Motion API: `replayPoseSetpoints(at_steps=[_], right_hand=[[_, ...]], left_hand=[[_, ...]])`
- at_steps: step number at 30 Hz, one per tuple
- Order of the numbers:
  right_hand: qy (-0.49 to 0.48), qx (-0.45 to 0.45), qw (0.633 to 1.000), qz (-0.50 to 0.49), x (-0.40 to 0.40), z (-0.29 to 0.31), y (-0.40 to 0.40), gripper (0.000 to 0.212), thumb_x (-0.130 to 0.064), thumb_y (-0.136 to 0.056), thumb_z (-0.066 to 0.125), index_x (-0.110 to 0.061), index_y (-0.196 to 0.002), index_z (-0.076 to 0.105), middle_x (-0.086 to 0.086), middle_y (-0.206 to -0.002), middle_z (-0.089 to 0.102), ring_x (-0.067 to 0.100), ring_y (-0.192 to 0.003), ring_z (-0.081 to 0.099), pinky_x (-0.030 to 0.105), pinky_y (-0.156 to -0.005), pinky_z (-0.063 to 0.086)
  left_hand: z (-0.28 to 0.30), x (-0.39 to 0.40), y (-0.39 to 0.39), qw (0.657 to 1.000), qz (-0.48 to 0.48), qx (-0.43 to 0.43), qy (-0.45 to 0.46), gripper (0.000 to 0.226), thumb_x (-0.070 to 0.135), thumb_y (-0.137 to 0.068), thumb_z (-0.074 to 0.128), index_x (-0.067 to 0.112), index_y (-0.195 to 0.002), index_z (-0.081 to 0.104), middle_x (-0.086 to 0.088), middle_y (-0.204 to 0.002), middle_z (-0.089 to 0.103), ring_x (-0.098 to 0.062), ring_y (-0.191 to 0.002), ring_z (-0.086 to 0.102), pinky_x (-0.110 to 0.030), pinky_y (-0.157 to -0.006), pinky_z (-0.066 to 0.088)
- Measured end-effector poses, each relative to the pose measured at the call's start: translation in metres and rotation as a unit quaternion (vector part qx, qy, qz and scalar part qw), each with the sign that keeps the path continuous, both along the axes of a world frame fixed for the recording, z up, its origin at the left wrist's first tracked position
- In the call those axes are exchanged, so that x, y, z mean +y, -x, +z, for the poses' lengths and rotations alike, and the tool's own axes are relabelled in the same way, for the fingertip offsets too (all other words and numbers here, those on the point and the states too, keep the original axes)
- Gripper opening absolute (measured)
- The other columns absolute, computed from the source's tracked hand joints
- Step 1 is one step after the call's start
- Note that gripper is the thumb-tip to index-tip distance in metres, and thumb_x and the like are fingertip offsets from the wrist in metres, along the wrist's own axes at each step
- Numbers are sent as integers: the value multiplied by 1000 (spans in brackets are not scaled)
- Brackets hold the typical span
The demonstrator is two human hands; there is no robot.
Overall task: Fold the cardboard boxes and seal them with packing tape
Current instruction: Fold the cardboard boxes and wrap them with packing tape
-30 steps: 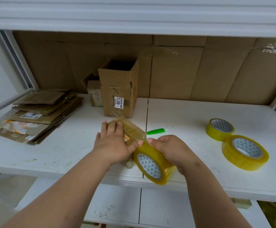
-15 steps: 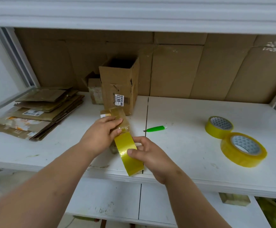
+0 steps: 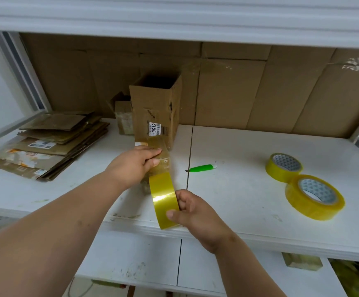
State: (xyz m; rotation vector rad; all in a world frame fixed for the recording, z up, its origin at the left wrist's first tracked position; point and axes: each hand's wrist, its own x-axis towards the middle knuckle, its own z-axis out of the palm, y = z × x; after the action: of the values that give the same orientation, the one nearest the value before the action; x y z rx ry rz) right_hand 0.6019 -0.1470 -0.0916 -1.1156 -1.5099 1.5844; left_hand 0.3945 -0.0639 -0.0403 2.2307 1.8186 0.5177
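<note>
A small cardboard box [image 3: 156,156] is pinned to the desk [image 3: 249,189] by the left hand [image 3: 134,165] — fingers flat; the yellow tape roll [image 3: 164,200] is gripped by the right hand [image 3: 192,213].

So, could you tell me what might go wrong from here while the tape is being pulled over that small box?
1. The left hand alone holds the small box down; pulling the tape roll in the right hand could shift it and skew the strip.
2. The stretched tape may wrinkle or trap bubbles.
3. The green cutter lies apart from both hands, so cutting means letting go of something.
</note>
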Motion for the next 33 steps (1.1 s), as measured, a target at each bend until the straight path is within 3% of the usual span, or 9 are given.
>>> replayPoseSetpoints(at_steps=[3,6,11,16,18,22,28,30,33], right_hand=[[1,1,1000,-8,0,0,2,30,-3,-94,60,-15,-121,60,7,-114,71,27,-109,66,44,-99,52],[-2,8,1000,-9,2,2,1,30,-1,-95,59,-14,-122,60,9,-115,71,26,-106,67,40,-96,52],[6,42,999,-22,10,1,-8,28,-4,-96,59,-12,-123,60,4,-115,72,22,-109,67,34,-96,53],[7,31,999,2,18,-3,-14,34,-15,-89,69,-13,-122,63,4,-115,73,22,-109,68,43,-101,51],[8,32,999,8,21,-4,-17,40,-23,-81,72,-13,-119,66,5,-113,73,24,-107,69,44,-100,52],[8,27,999,32,27,-7,-22,39,-24,-77,75,-11,-113,69,8,-110,74,24,-103,70,36,-90,54],[-1,18,1000,22,42,-8,-38,26,-28,-82,73,-13,-104,74,7,-105,75,24,-104,68,34,-96,50],[-18,-31,998,-60,57,-8,-42,12,-18,-89,68,-19,-100,75,0,-103,75,19,-104,67,22,-89,48],[-125,-298,932,-163,89,-13,-45,31,-16,-94,58,-22,-123,65,0,-131,60,19,-119,55,28,-100,43]], left_hand=[[-3,1,-1,999,30,-20,9,49,38,-100,53,27,-146,44,-2,-143,54,-23,-127,51,-32,-100,40],[-11,-2,-4,996,66,-55,-18,35,36,-98,57,19,-128,52,-5,-124,61,-28,-110,58,-34,-86,46],[-24,-21,-3,989,95,-20,-112,37,43,-98,53,29,-130,65,-5,-134,52,-30,-126,39,-35,-103,32],[-25,-47,-15,948,206,-239,-33,43,54,-94,52,39,-134,58,4,-90,55,-8,-80,54,-21,-65,39],[-25,-55,-22,929,208,-305,2,50,60,-88,59,41,-133,52,4,-88,62,-8,-81,60,-25,-66,43],[-29,-60,-35,861,221,-456,39,64,48,-75,80,27,-119,39,0,-90,70,-17,-88,70,-45,-87,55],[-34,-59,-40,810,228,-533,89,44,47,-76,78,22,-108,63,-3,-99,74,-16,-87,73,-40,-84,59],[-35,-59,-39,801,218,-548,108,39,47,-78,76,25,-109,68,1,-100,75,-20,-92,73,-38,-83,59],[-34,-61,-42,780,198,-579,130,28,40,-84,73,25,-108,70,0,-98,76,-23,-91,74,-34,-74,58]])
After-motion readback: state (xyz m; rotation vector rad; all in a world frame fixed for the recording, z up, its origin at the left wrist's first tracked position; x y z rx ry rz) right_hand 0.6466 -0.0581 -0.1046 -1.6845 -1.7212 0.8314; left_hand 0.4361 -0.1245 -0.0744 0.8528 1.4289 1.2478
